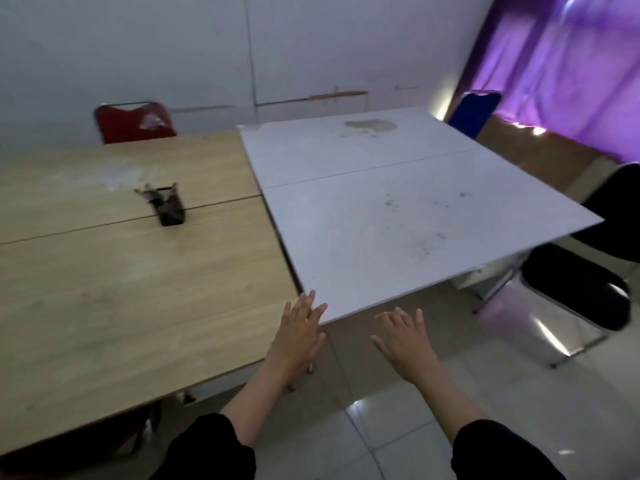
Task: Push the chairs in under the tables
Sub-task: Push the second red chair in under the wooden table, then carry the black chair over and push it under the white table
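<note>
Both hands — left hand (297, 329), right hand (401, 336) — are hovering with fingers spread, gripping nothing, likely freed for reaching the black chair (581, 289) standing clear of the white counter (398, 216).

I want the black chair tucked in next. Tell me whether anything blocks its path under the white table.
Nothing visible does. The black chair stands pulled out at the white table's right side, with bare tiled floor between them. Under the tabletop is mostly hidden.
</note>
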Demonstrator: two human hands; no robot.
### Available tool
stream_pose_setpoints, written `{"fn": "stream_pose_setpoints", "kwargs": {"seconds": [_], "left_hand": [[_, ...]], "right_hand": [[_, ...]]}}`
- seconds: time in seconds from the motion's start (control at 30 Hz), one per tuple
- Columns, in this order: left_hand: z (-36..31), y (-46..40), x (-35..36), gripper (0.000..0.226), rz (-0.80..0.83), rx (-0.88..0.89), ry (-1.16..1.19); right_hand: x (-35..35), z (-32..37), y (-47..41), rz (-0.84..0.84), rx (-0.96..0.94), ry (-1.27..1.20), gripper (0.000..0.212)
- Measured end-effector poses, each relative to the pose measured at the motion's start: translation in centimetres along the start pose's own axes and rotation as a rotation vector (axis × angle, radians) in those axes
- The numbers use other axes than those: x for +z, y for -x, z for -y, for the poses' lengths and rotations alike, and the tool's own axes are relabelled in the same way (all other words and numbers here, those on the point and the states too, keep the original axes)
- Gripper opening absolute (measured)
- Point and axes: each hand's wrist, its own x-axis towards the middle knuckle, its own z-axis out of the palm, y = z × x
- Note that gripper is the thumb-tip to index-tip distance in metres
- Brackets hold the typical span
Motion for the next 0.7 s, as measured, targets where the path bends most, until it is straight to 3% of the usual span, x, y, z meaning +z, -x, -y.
{"fn": "stream_pose_setpoints", "kwargs": {"seconds": [0.13,0.27,0.5,0.6,0.7], "left_hand": [[-7.0,-5.8,2.4,0.055,0.056,0.105,0.023],[-12.6,-11.0,4.2,0.056,0.089,0.226,0.017],[-20.9,-21.4,7.9,0.057,0.175,0.436,-0.002],[-24.8,-27.6,9.9,0.057,0.199,0.518,-0.005],[-28.9,-33.6,11.2,0.057,0.205,0.586,0.003]], "right_hand": [[-0.2,-8.0,1.5,-0.113,0.188,-0.053,0.039],[-0.7,-14.0,3.1,-0.095,0.338,-0.102,0.040],[-1.2,-23.8,5.3,-0.112,0.543,-0.161,0.065],[-1.9,-29.9,4.7,-0.124,0.661,-0.160,0.056],[-3.6,-35.5,3.8,-0.157,0.738,-0.145,0.063]]}}
